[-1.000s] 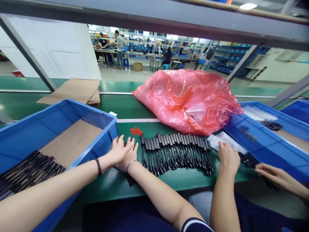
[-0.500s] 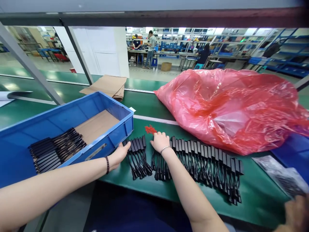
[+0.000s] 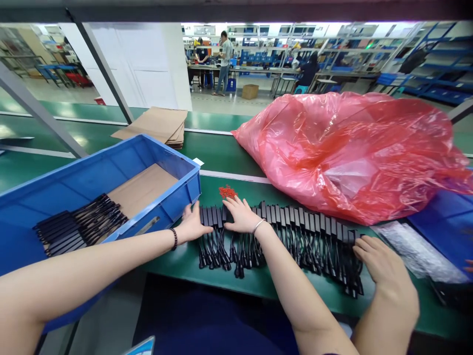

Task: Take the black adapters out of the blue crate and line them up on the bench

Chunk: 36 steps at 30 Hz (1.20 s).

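A row of black cable adapters (image 3: 295, 222), rectangular blocks with short leads, lies on the green bench. My left hand (image 3: 192, 224) is at the row's left end, thumb apart from the fingers, touching the outermost blocks. Over the blocks a little further right is my right hand (image 3: 240, 214), its fingers stretched out and thumb spread; blocks beneath it are partly hidden. Several adapters show between my two hands. Just beyond my right fingertips lies a small pile of red bits (image 3: 227, 191).
A blue bin (image 3: 188, 190) with more black adapters on cardboard stands left. Behind it are cardboard sheets (image 3: 155, 123). A large pink plastic bag (image 3: 332, 158) fills the back right. Another person's hand (image 3: 384, 261) touches the row's right end, near clear plastic bags (image 3: 417, 249).
My right hand has moved from beside the red bits back onto the adapters. My left thumb now lies across the left blocks. The other person's hand has come to the row's right end.
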{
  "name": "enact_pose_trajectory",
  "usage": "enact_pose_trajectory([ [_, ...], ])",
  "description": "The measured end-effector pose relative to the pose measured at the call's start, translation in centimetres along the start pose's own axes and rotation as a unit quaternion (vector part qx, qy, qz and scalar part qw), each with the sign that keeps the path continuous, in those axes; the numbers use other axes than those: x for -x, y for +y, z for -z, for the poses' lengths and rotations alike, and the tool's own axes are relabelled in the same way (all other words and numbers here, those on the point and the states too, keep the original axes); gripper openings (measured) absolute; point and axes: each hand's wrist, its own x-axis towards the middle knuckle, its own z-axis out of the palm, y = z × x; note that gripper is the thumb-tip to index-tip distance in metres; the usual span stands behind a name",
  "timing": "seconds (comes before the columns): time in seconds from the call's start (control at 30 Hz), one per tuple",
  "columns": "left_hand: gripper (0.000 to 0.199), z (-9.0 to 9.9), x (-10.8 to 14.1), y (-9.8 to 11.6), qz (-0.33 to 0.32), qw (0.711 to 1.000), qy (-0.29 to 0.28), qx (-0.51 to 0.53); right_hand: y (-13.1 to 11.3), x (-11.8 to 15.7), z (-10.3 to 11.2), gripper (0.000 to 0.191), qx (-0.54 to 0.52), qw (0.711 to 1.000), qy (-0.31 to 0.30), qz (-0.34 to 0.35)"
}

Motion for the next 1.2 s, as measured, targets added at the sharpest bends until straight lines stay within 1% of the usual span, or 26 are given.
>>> enact_pose_trajectory([
  [0.03, 0.108, -0.3, -0.1, 0.4, -0.007, 1.000, -0.009, -0.028, 0.1, -0.2, 0.0, 0.089, -0.002, 1.000, -0.008, 0.015],
  [0.07, 0.110, -0.6, -0.2, 0.9, -0.010, 0.999, -0.020, -0.045, 0.3, -0.5, 0.0, 0.091, -0.003, 1.000, -0.010, 0.027],
  [0.13, 0.101, -1.5, -0.3, 2.0, 0.001, 0.998, -0.040, -0.052, 0.6, -1.0, -0.1, 0.088, -0.005, 0.999, -0.014, 0.052],
  [0.2, 0.087, -2.5, -0.4, 2.7, 0.013, 0.998, -0.045, -0.047, 0.9, -1.3, -0.2, 0.078, -0.015, 0.996, -0.029, 0.079],
  [0.3, 0.071, -3.5, -0.4, 2.9, -0.011, 0.998, -0.018, -0.058, 1.4, -1.4, -0.1, 0.056, -0.037, 0.994, -0.023, 0.101],
  [0.37, 0.066, -3.6, -0.6, 2.6, -0.035, 0.997, -0.009, -0.069, 1.6, -1.3, 0.1, 0.045, -0.054, 0.992, -0.006, 0.115],
  [0.47, 0.063, -3.2, -1.0, 1.9, -0.065, 0.994, -0.036, -0.078, 2.0, -1.0, 0.6, 0.036, -0.083, 0.986, -0.005, 0.141],
  [0.53, 0.062, -2.8, -1.3, 1.6, -0.080, 0.992, -0.054, -0.085, 2.1, -0.9, 1.0, 0.035, -0.097, 0.985, -0.014, 0.140],
  [0.63, 0.060, -2.6, -1.5, 1.4, -0.086, 0.991, -0.053, -0.091, 2.1, -0.8, 1.2, 0.041, -0.101, 0.988, -0.025, 0.117],
  [0.8, 0.057, -3.2, -1.6, 1.7, -0.079, 0.992, -0.001, -0.099, 1.7, -0.3, 1.3, 0.078, -0.098, 0.988, 0.007, 0.118],
  [0.9, 0.056, -3.7, -2.0, 2.1, -0.078, 0.992, 0.011, -0.098, 1.7, 0.0, 1.1, 0.092, -0.095, 0.989, 0.010, 0.117],
  [1.07, 0.062, -4.3, -2.2, 3.8, -0.078, 0.994, 0.021, -0.067, 1.5, 0.0, 0.3, 0.098, -0.099, 0.991, 0.020, 0.092],
  [1.13, 0.064, -4.2, -2.2, 4.5, -0.064, 0.997, 0.007, -0.038, 1.2, -0.2, -0.2, 0.100, -0.083, 0.991, 0.027, 0.105],
  [1.2, 0.067, -3.6, -2.3, 5.1, -0.038, 0.999, -0.008, 0.005, 0.8, -0.4, -0.7, 0.100, -0.058, 0.992, 0.035, 0.111],
])
